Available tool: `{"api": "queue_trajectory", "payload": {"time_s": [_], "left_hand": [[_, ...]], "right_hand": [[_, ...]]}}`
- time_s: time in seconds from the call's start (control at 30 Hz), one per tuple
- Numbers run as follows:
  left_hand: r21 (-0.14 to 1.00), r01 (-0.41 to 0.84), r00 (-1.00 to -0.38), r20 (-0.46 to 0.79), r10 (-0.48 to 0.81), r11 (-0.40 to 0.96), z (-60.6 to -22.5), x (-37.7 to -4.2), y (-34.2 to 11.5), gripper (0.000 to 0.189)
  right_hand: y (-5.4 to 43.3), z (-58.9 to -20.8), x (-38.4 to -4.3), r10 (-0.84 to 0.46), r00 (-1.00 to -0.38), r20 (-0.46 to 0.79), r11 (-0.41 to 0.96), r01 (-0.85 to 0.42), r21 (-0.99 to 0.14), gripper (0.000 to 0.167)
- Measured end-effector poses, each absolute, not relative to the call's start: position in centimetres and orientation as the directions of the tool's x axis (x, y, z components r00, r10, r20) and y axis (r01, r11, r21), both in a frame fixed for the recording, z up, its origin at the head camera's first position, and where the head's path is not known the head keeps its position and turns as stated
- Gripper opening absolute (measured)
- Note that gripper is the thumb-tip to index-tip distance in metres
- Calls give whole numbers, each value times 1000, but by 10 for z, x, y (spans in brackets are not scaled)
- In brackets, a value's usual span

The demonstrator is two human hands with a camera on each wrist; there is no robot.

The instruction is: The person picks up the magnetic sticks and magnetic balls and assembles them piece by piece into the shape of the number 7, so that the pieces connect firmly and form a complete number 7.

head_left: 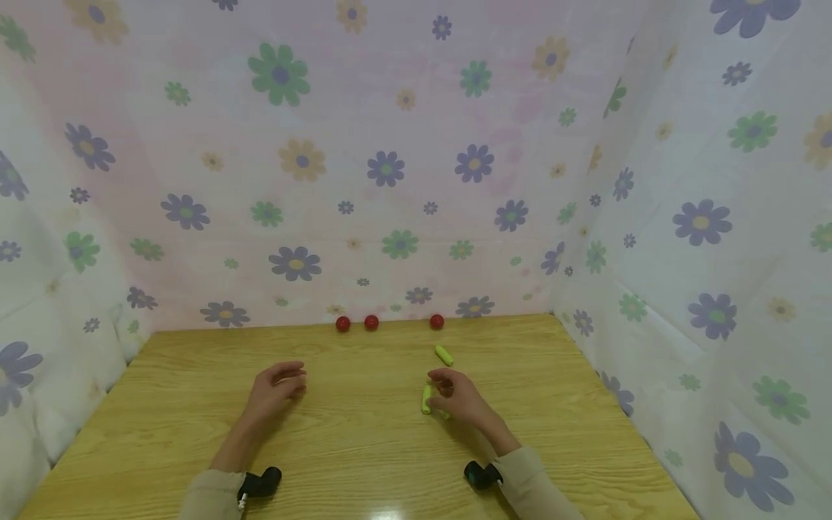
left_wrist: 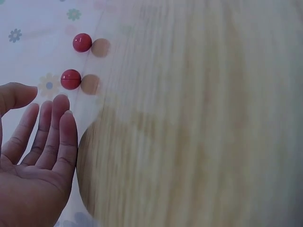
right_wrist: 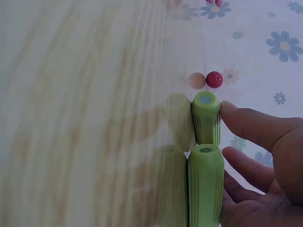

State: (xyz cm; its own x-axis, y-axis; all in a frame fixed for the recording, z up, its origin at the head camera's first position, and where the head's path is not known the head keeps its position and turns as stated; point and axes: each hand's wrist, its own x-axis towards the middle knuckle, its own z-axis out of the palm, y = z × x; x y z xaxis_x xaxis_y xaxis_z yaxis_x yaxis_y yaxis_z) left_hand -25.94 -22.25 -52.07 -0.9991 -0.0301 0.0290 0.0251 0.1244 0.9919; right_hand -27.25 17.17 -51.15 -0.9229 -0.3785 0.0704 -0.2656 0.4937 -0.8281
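Loosely bent, my left hand [head_left: 276,393] hovers over the left part of the table with nothing in it. Its palm and separate fingers show in the left wrist view. My right hand [head_left: 458,399] is over short light-green ridged sticks. One green stick [head_left: 426,399] lies by the thumb; another [head_left: 445,414] is mostly hidden under the hand. A third green stick [head_left: 444,354] lies farther back. In the right wrist view, the thumb tip [right_wrist: 229,108] is beside the farther stick [right_wrist: 207,118], with the fingers behind the nearer stick [right_wrist: 205,184]. Thumb and forefinger stand apart.
Two red balls, the left one [head_left: 342,324] and its neighbour [head_left: 371,323], sit at the back edge of the wooden table [head_left: 351,448]. A third red ball [head_left: 437,322] lies farther right there. Flowered cloth [head_left: 416,130] walls the back and sides.
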Motion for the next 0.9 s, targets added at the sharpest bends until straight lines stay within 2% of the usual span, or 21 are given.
{"api": "queue_trajectory", "payload": {"time_s": [0.2, 0.6, 0.9], "left_hand": [[992, 31, -999, 34, -19, 126, -520, -265, -219, 42], [992, 47, -999, 50, -22, 118, -525, -276, -212, 42], [996, 5, -1000, 5, -10, 91, -530, -284, -200, 42]], "right_hand": [[171, -509, -275, -406, -911, 70, 503, -287, -815, 48], [167, -510, -279, -407, -911, 62, 519, -287, -805, 36], [166, -509, -279, -402, -915, 47, 525, -271, -807, 37]]}}
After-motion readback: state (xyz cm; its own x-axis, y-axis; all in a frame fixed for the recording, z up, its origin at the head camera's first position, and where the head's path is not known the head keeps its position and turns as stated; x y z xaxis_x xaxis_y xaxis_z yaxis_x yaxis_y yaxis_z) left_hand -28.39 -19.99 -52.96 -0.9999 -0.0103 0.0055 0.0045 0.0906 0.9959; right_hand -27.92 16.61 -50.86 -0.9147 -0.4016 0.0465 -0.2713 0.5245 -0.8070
